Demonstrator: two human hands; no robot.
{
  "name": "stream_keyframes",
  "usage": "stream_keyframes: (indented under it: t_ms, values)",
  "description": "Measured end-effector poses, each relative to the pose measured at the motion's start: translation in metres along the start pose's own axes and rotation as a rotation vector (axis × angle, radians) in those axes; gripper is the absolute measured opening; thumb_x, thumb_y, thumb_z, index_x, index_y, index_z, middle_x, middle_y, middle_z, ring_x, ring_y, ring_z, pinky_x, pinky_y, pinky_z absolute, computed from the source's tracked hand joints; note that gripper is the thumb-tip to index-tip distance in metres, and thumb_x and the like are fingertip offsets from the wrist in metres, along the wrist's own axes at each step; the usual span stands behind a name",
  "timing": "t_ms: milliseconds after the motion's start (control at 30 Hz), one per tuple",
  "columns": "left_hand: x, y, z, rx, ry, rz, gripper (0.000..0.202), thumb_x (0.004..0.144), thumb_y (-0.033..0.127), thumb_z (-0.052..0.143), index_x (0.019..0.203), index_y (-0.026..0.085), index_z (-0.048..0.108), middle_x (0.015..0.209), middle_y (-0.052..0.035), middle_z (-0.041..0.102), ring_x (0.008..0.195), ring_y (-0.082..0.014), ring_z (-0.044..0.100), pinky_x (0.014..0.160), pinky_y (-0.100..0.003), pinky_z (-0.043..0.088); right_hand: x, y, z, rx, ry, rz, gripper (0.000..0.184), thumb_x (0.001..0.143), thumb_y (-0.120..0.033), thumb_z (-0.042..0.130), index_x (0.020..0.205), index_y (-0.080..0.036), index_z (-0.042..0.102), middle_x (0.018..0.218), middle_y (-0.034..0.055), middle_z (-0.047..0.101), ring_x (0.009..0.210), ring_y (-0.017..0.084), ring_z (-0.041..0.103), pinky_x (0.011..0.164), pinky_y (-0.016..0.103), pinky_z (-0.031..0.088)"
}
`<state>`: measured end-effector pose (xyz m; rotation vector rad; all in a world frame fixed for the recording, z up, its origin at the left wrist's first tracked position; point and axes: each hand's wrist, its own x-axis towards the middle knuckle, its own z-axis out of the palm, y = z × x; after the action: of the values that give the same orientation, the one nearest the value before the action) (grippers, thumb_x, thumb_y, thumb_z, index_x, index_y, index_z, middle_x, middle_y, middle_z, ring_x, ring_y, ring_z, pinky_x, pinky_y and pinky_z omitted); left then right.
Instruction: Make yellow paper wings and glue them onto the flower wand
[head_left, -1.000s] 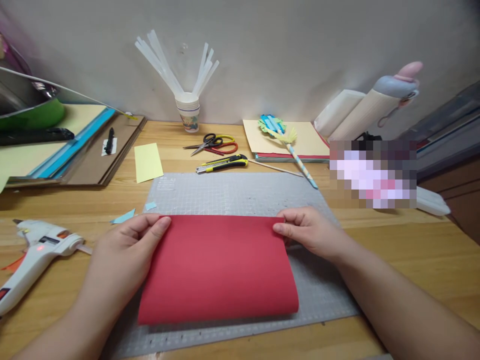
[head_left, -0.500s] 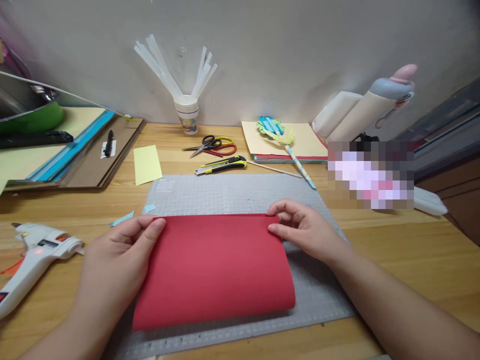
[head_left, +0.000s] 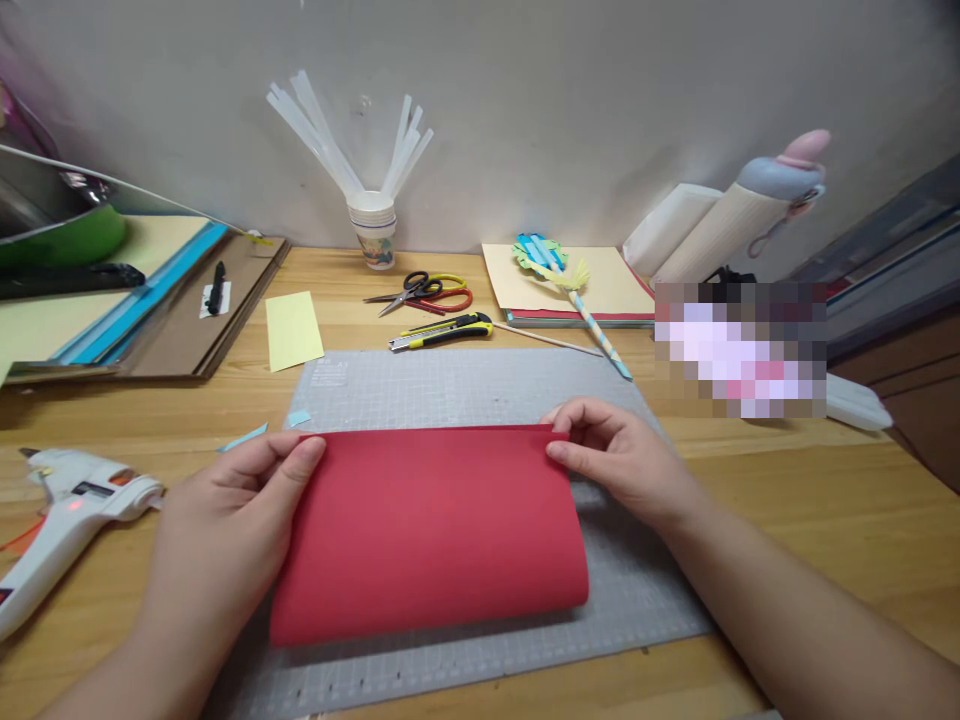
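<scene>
A red sheet of paper is bent over on itself, its rounded fold toward me and its edges together at the far side. My left hand pinches the far left corner between thumb and fingers. At the far right corner my right hand pinches the edges, thumb in front. Beneath the paper lies a grey cutting mat with a printed grid. The paper hides the middle of the mat.
A white glue gun with a red light lies left. Behind the mat are a utility knife, scissors, a yellow paper piece and a paper flower. Stacked paper cups hold white glue sticks.
The near fold of the red paper has risen slightly on the left. My right hand has shifted a little to the right along the far edge. Both hands keep their pinch.
</scene>
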<state>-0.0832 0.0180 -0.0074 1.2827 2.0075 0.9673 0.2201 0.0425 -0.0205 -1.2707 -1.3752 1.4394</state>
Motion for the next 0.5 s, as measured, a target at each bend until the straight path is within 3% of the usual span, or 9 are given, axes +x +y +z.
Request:
stream_keyframes:
  t_ms: [233, 500]
  values:
    - [-0.0021, 0.0004, 0.0007, -0.047, 0.015, -0.025, 0.031, 0.071, 0.052, 0.062, 0.084, 0.024, 0.068, 0.07, 0.0041, 0.067, 0.06, -0.0114, 0.052, 0.049, -0.016, 0.038, -0.0041, 0.0041, 0.0084, 0.117, 0.203, -0.088, 0.02, 0.068, -0.028, 0.075, 0.069, -0.02, 0.057, 0.081, -0.0002, 0.062, 0.073, 0.012, 0.057, 0.065, 0.023, 0.046]
    - [-0.0054, 0.007, 0.0009, -0.013, 0.069, -0.034, 0.031, 0.068, 0.053, 0.062, 0.08, 0.025, 0.068, 0.069, 0.0039, 0.069, 0.064, -0.0141, 0.056, 0.051, -0.018, 0.039, -0.0045, 0.004, 0.0106, 0.187, 0.267, -0.058, 0.023, 0.065, -0.029, 0.077, 0.064, -0.02, 0.056, 0.08, -0.0005, 0.062, 0.071, 0.012, 0.056, 0.064, 0.025, 0.045]
